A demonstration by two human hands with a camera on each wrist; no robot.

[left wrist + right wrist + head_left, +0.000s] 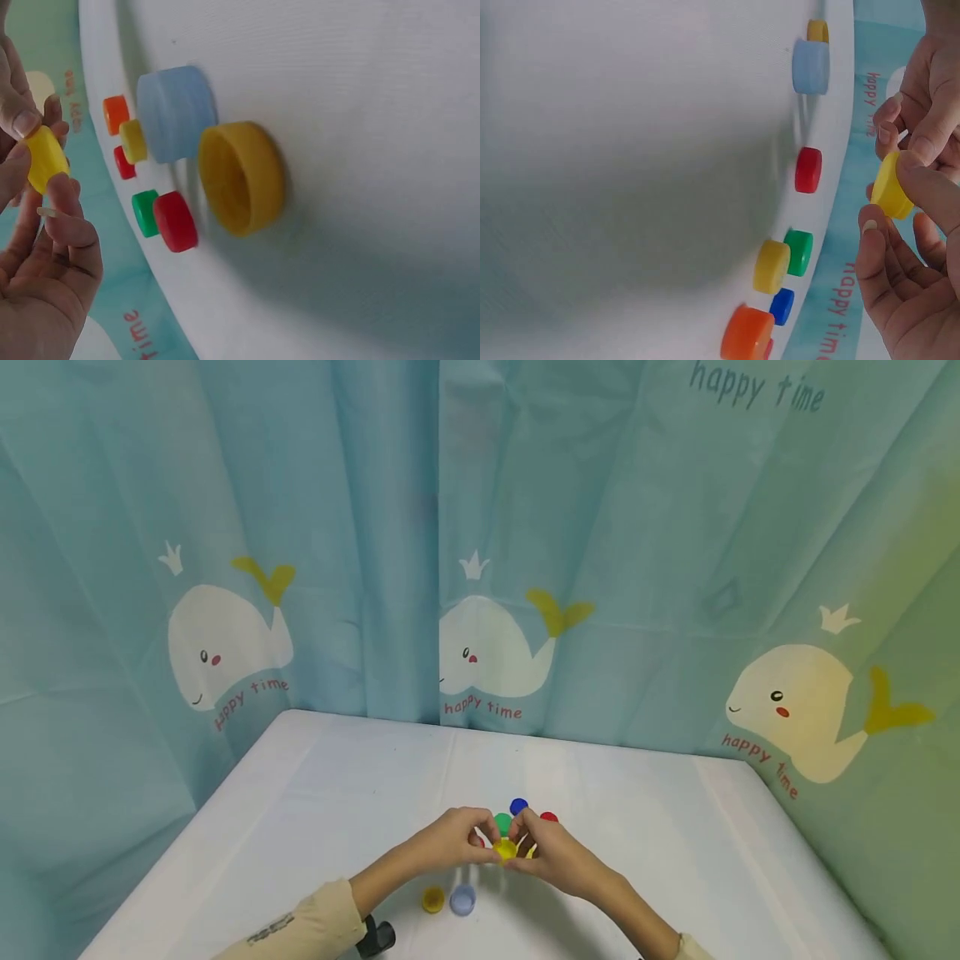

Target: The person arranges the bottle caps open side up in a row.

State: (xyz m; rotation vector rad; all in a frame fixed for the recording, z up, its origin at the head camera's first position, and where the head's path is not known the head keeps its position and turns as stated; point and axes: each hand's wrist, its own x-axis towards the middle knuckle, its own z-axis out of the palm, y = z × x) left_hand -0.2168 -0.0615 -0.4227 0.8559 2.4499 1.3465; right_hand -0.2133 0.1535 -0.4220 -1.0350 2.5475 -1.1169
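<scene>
Nearest to my head camera, a dark device [377,937] showed by the left cuff [337,914], and past it an amber cap [432,900] and a light blue cap [462,900] rested just beside each other on the white table [337,785], the amber one hollow side up. Farther in, my left hand [453,841] and right hand [558,856] met in the air, both pinching the same yellow cap [890,189] between thumb and fingertips, raised clear of the surface. Handling it well, I judged, called for light, even pressure from both sides, as the smooth rim might spin or pop loose if one side squeezed harder. I wanted the wrists steady and the hands low, with one grip firm before the other let go. Beyond lay an orange cap [748,334], a second yellow cap [772,266], a red cap [808,170], a green cap [503,823] and a blue cap [519,807], which a careless knuckle could scatter. The whale-print curtain [397,568] hung behind everything.
</scene>
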